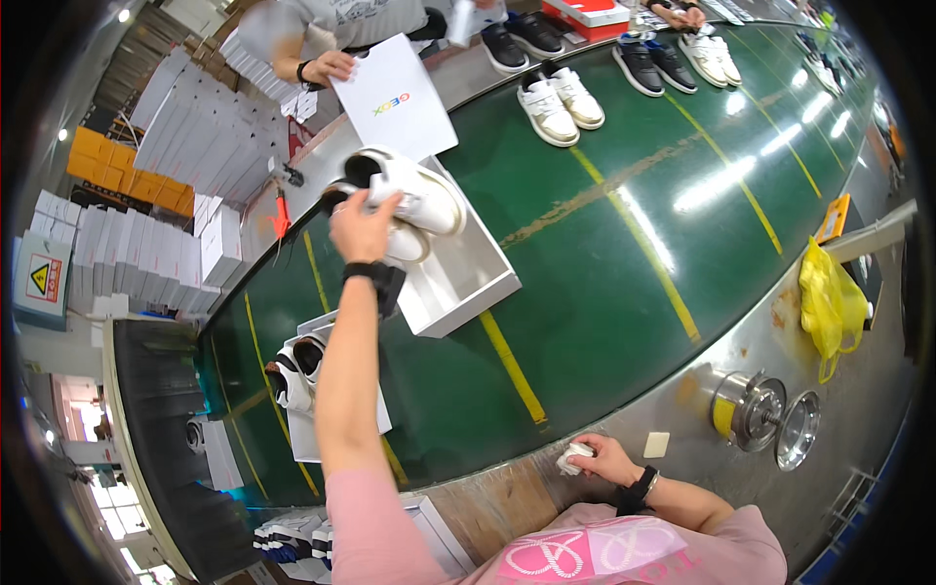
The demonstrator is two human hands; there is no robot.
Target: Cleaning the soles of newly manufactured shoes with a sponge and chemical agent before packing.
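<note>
My left hand [363,230] reaches far over the green belt, its fingers closed on a pair of white sneakers [425,200] with dark insides. The pair is at the open white shoebox [468,292], partly above its inside; whether it rests on the box cannot be made out. Close to my body, my right hand [609,461] pinches a crumpled white wad [573,458], cloth or paper, above the metal edge of the belt. Across from me, a co-worker's hand [331,66] grips the raised lid [398,102] of the same shoebox.
A second box with white shoes [295,375] stands on the belt at left. White-and-gold sneakers [561,104] and black shoes [653,66] sit along the far side. A steel pot [749,409], its lid [798,431] and a yellow bag [829,310] are at right. Stacked boxes fill the left.
</note>
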